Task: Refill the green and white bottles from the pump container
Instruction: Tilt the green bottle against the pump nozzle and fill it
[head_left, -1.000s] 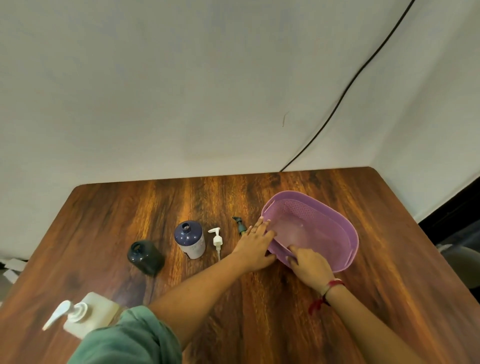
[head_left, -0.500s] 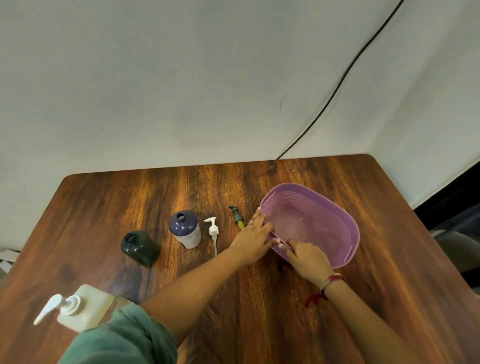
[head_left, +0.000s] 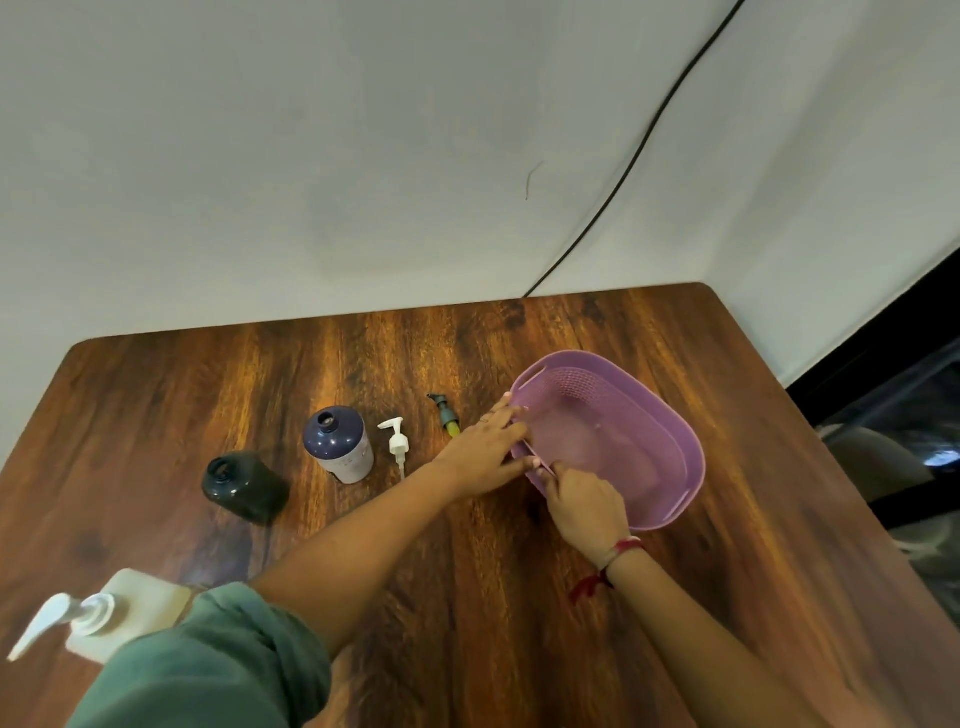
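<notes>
green bottle (head_left: 244, 486): dark, squat, standing on the wooden table (head_left: 467, 597) left of centre, neck open, no cap on. The glass or plastic is too dark to tell what's inside.
white bottle (head_left: 340, 447): just right of the green one and not touching it. White body, dark blue shoulder, neck open too. Can't see any level in it.
pump container (head_left: 124, 613): pale cream, boxy, at the near left corner with its white pump fitted and the spout pointing left. How full it is, no idea.
loose pumps: a white pump head (head_left: 397, 447) lies flat beside the white bottle, and a dark pump head (head_left: 445, 413) with a yellowish end lies between it and the basket.
purple basket (head_left: 696, 457): oval plastic with a holed wall, on the right half of the table. Its inner wall and floor are in plain sight.
left hand (head_left: 488, 447): fingers pretty much straight, laid on the basket's left rim, thumb along the outside.
right hand (head_left: 587, 506): fingers curled, pinching the near rim; red thread (head_left: 618, 551) on the wrist.
hidden bits: the green sleeve (head_left: 208, 670) covers the pump container's right side, and the left hand covers the dark pump's lower end.
writing: faint print on the white bottle's side, too small to read.
background: a black cable (head_left: 623, 166) runs down the wall (head_left: 260, 156) to the table's far edge.
</notes>
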